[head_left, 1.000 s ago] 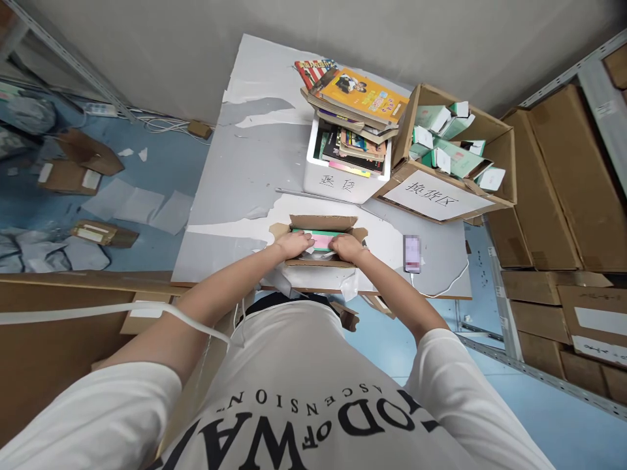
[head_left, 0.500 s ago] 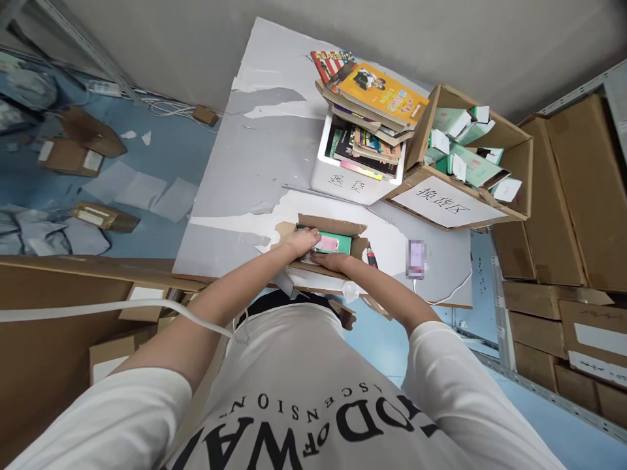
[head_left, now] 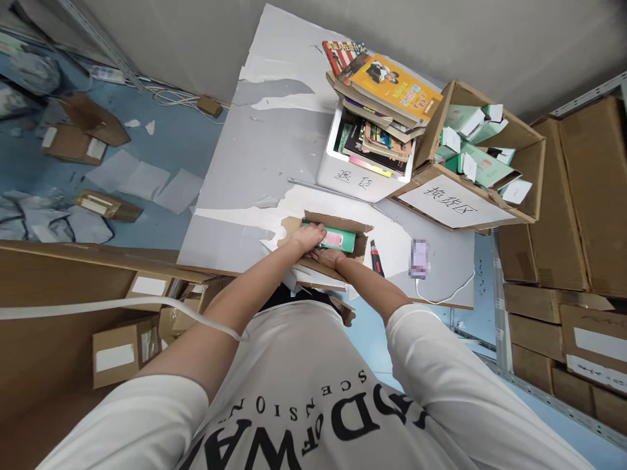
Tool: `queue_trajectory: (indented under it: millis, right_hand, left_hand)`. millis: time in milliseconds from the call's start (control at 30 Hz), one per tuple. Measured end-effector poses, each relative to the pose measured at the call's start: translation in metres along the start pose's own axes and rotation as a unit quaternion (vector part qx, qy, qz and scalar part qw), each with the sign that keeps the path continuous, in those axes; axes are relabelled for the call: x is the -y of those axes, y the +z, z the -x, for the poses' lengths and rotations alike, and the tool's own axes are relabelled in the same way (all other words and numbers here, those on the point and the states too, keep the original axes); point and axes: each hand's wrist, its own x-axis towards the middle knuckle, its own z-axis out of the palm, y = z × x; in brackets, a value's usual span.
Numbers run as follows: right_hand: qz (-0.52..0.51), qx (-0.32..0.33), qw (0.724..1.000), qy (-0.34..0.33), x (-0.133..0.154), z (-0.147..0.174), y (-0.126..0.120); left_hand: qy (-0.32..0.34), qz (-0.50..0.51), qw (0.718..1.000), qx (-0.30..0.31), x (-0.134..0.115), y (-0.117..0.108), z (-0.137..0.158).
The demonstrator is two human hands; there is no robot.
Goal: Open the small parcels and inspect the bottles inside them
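Observation:
A small open cardboard box (head_left: 337,220) lies on the table near its front edge, flaps spread. Inside it is a green box (head_left: 349,242) with a pink and white label. My left hand (head_left: 308,238) is closed over the left end of the green box, covering that end. My right hand (head_left: 329,256) is at the near side of the cardboard box, just below my left hand, its fingers curled inward. What its fingertips grip is hidden. A red and black utility knife (head_left: 376,258) lies on the table to the right of the cardboard box.
A white bin (head_left: 362,181) piled with books stands behind, next to a large carton (head_left: 536,189) of green boxes. A phone (head_left: 419,258) on a white cable lies at the right. Cartons (head_left: 595,196) line the right side. A white cable (head_left: 166,302) crosses my left arm.
My right hand has turned and its fingers have shifted inward, nearer my left hand. My left hand stays on the green box. The view has shifted slightly.

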Motion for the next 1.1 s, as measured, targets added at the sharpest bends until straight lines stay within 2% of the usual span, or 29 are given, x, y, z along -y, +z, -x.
queue_trajectory:
  millis: [267, 533, 633, 700, 833, 900, 967, 1000, 1033, 1067, 1100]
  right_hand:
    - [0.010, 0.014, 0.999, 0.030, 0.005, 0.000, -0.004]
    - [0.011, 0.058, 0.998, -0.010, -0.018, 0.029, -0.027]
    - [0.041, 0.008, 0.996, -0.079, -0.025, 0.053, -0.029]
    - [0.037, -0.046, 0.993, -0.100, -0.028, 0.071, -0.029]
    - [-0.085, -0.188, 0.977, -0.042, -0.033, 0.113, -0.029]
    - [-0.188, -0.289, 0.939, 0.013, -0.035, 0.133, -0.029]
    - [-0.305, -0.385, 0.869, 0.061, -0.036, 0.148, -0.029]
    - [-0.365, -0.423, 0.826, 0.073, -0.036, 0.153, -0.029]
    - [-0.423, -0.451, 0.782, 0.075, -0.034, 0.156, -0.029]
    - [-0.477, -0.470, 0.739, 0.072, -0.032, 0.158, -0.029]
    - [-0.526, -0.481, 0.698, 0.064, -0.029, 0.158, -0.030]
  left_hand:
    - [0.007, 0.010, 1.000, -0.016, -0.002, 0.000, 0.009]
    - [-0.015, 0.013, 1.000, 0.001, -0.007, -0.002, 0.002]
    - [-0.015, 0.015, 1.000, 0.006, -0.012, 0.000, 0.006]
    - [-0.020, 0.025, 0.999, 0.006, -0.015, 0.001, 0.009]
    - [-0.041, 0.058, 0.997, 0.024, -0.018, -0.001, 0.011]
    - [-0.033, 0.091, 0.995, 0.016, -0.016, -0.008, 0.009]
    - [-0.013, 0.177, 0.984, -0.019, -0.013, -0.017, 0.010]
    - [-0.004, 0.249, 0.968, -0.038, -0.013, -0.022, 0.011]
    - [-0.001, 0.335, 0.941, -0.053, -0.013, -0.027, 0.013]
    - [-0.005, 0.427, 0.902, -0.061, -0.015, -0.032, 0.016]
    - [-0.014, 0.520, 0.852, -0.060, -0.017, -0.037, 0.020]
